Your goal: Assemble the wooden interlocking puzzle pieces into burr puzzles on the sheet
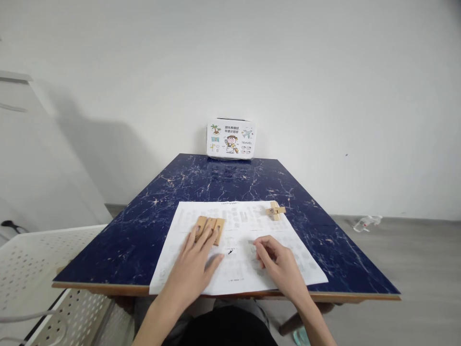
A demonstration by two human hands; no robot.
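Note:
My left hand [193, 262] lies on several flat wooden pieces [220, 225], side by side on a printed sheet of paper [241, 283]. Its fingers are stretched out over the wood, apart and not wrapped round it, and dark notches show between them. Over the right part of the sheet, my right hand [277, 262] is closed, with thumb and forefinger together and the other fingers curled under. Whether anything is between those fingers is hidden. At the sheet's far right corner sits a small cross-shaped wooden puzzle [275, 210]. A small black mark [230, 251] shows on the paper between my hands.
The sheet covers the near part of a dark blue marbled table [230, 180]. A white case with cartoon prints [231, 139] stands at the back against the wall. White perforated baskets [25, 259] are at the left. A clear plastic item [366, 223] lies on the floor, right.

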